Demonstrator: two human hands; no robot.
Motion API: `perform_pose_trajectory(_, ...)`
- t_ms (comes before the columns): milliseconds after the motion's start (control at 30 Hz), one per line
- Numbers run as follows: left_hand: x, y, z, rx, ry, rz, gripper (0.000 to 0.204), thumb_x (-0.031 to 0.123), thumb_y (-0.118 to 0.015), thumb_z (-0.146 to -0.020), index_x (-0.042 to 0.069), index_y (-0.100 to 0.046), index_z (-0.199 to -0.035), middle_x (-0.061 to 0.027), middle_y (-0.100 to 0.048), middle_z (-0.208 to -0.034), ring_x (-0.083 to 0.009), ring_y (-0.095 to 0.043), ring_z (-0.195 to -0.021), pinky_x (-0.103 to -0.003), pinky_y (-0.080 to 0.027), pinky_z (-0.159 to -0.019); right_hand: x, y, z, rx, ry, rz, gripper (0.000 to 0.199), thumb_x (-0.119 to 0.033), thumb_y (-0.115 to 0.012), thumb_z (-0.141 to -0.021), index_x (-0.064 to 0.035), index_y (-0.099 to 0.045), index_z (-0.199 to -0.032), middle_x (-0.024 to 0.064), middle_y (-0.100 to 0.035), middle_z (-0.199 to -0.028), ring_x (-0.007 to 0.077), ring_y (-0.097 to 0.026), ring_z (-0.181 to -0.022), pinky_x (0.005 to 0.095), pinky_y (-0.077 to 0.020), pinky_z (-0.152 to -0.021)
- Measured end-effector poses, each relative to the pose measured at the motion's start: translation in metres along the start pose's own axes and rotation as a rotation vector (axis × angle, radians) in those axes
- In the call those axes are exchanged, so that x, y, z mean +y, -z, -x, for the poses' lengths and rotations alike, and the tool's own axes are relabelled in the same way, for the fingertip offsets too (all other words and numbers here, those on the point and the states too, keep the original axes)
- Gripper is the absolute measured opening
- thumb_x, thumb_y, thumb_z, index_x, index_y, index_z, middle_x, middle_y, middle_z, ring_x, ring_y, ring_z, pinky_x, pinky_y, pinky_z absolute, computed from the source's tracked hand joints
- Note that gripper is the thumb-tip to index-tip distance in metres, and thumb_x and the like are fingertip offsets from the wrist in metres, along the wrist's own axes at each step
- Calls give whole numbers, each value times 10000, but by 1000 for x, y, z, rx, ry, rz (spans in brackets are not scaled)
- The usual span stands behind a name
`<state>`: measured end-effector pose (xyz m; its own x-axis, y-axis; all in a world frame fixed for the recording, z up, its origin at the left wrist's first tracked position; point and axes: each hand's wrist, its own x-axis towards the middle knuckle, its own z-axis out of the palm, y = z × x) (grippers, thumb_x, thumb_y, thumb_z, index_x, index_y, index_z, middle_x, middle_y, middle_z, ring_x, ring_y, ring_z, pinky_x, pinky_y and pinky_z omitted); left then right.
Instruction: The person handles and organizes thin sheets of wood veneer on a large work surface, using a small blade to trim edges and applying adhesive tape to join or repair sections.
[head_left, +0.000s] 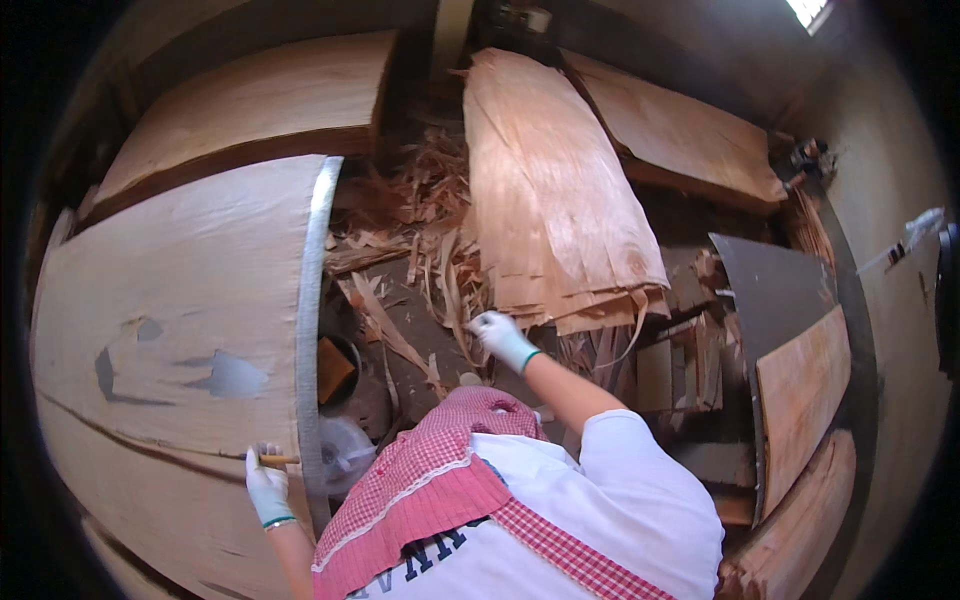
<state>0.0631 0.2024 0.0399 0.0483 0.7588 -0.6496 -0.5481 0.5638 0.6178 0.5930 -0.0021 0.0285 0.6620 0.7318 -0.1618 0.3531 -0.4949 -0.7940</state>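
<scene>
My left hand (266, 490), in a white glove with a green cuff, is closed around the wooden handle of a slim knife (280, 460). Its thin blade points left over a pale wood veneer sheet (190, 300), close to a long dark split. That sheet has several ragged holes, and a metal strip (312, 260) runs along its right edge. Reaching forward, my gloved right hand (500, 338) has its fingers pinched at a narrow veneer strip (453, 300) hanging over the floor. Just beyond it rests a stack of reddish veneer sheets (560, 190) with torn near ends.
Veneer scraps (425, 190) litter the floor between the stacks. More veneer is piled at the far left (250, 100) and far right (680, 120). At the right leans a dark board (775, 300) with a veneer piece (805, 390). Clear plastic (345, 450) lies beside my left forearm.
</scene>
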Motion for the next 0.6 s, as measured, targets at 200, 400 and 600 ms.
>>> perform_pose_trajectory(200,-6,-16,2,61,-20,-83,201,261,-599,-941,62,-586,-915,-51,-611,-874,-178,-583,-778,-336,-531,-761,92,179,-38,643,-398,276,268,-300,-638,-847,-51,-643,-947,182,-669,-864,353,-659,-855,455,-511,-727)
perform_pose_trajectory(400,-29,-32,-4,120,-114,-59,240,280,-582,-951,71,-566,-834,-37,-580,-781,-160,-579,-741,-321,-544,-740,127,252,-93,575,-516,765,494,-305,-725,-798,-106,-489,-1184,158,-582,-1162,350,-658,-927,465,-541,-772)
perform_pose_trajectory(600,-44,-14,-5,318,-144,-31,235,259,-588,-947,70,-567,-808,-38,-570,-763,-177,-589,-758,-370,-541,-799,173,280,-102,299,-361,947,224,-267,-651,-832,-117,-588,-986,121,-628,-992,310,-682,-875,457,-553,-721)
